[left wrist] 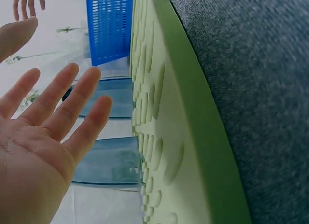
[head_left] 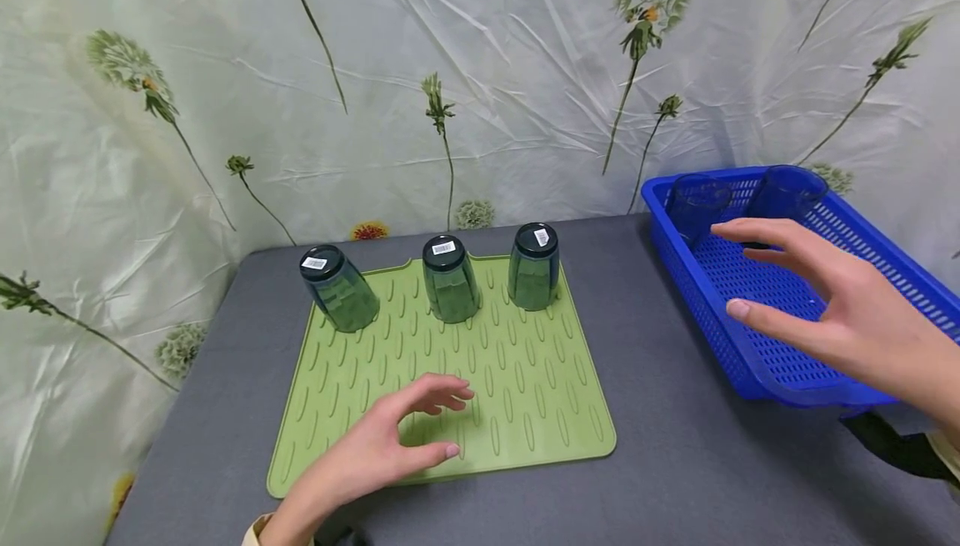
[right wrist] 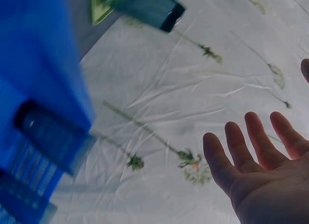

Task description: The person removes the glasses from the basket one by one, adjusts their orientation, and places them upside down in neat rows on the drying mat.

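Note:
Three dark tinted glasses stand upside down along the back of a green ribbed mat [head_left: 517,413]: a left glass [head_left: 340,292], a middle glass [head_left: 451,281] and a right glass [head_left: 534,269]. Each has a white label on its upturned base. My left hand [head_left: 382,446] hovers over the mat's front part, fingers relaxed and holding nothing. Over the blue basket [head_left: 731,346] is my right hand [head_left: 840,304], its fingers and thumb spread with nothing between them. Two more glasses sit at the basket's far end, a nearer glass [head_left: 693,208] and a corner glass [head_left: 783,192].
A grey cloth [head_left: 675,471] covers the table under the mat and basket. Behind it hangs a pale curtain [head_left: 525,112] printed with dandelions, close to the table's back edge. A dark strap [head_left: 896,446] shows by my right wrist.

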`<state>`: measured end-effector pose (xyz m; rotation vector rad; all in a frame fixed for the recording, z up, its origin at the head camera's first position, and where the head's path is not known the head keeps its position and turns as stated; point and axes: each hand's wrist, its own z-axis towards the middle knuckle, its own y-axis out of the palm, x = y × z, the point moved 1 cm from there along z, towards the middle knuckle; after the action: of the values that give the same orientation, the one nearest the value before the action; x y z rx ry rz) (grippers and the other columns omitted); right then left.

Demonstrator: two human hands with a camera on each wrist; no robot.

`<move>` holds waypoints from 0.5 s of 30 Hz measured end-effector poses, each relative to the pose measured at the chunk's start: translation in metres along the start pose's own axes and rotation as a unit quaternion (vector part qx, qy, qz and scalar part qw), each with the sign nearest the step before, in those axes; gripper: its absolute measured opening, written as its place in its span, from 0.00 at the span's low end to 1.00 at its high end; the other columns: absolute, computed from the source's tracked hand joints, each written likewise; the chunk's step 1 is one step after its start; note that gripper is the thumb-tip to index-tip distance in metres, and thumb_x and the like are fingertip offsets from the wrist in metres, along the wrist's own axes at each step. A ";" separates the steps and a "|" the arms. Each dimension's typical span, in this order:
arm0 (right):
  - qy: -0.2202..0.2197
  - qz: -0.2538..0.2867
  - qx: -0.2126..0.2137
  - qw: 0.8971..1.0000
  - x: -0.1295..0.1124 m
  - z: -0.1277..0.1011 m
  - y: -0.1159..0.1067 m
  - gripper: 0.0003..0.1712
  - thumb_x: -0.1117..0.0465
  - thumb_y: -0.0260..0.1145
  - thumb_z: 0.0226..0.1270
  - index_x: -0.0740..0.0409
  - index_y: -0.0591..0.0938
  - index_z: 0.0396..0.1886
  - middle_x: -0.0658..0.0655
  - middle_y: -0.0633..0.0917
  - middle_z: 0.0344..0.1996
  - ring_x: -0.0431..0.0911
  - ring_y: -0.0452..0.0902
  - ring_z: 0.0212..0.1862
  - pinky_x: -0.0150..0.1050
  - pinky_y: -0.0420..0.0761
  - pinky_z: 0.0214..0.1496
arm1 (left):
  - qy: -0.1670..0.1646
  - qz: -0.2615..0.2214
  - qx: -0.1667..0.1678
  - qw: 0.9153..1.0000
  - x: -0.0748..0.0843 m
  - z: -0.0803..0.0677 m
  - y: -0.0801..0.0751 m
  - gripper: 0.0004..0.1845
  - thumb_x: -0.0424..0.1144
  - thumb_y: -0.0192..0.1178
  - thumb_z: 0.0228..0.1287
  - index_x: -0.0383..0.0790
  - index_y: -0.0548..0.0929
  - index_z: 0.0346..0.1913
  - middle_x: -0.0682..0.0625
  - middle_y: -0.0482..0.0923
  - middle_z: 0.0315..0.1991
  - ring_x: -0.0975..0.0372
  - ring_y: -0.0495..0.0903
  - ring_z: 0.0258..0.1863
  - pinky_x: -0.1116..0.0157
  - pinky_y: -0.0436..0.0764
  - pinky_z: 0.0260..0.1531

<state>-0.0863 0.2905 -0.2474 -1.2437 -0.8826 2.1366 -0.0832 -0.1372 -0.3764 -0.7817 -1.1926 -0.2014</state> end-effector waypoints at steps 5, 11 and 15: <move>0.039 -0.019 -0.009 0.999 0.020 0.009 -0.016 0.40 0.67 0.75 0.57 0.41 0.72 0.68 0.44 0.72 0.63 0.27 0.66 0.58 0.13 0.62 0.54 | -0.002 0.007 -0.006 1.000 0.003 0.000 0.000 0.30 0.38 0.70 0.61 0.52 0.72 0.66 0.53 0.78 0.58 0.60 0.77 0.56 0.60 0.75 0.56; 0.014 0.006 0.034 0.999 0.048 0.023 -0.027 0.41 0.74 0.73 0.55 0.51 0.72 0.68 0.47 0.74 0.60 0.30 0.70 0.55 0.15 0.66 0.53 | -0.022 0.012 -0.007 1.000 0.005 -0.001 0.000 0.33 0.40 0.68 0.63 0.60 0.68 0.68 0.54 0.76 0.60 0.62 0.77 0.56 0.58 0.76 0.56; 0.032 0.039 0.083 0.995 0.072 0.033 -0.032 0.40 0.75 0.71 0.56 0.53 0.72 0.69 0.47 0.75 0.59 0.31 0.71 0.54 0.15 0.67 0.53 | -0.005 0.023 0.013 1.000 0.005 0.000 0.000 0.31 0.39 0.68 0.63 0.58 0.69 0.67 0.54 0.77 0.58 0.61 0.78 0.55 0.58 0.77 0.55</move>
<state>-0.1442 0.3523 -0.2516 -1.2718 -0.6243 2.1698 -0.0820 -0.1360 -0.3721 -0.7884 -1.1823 -0.1438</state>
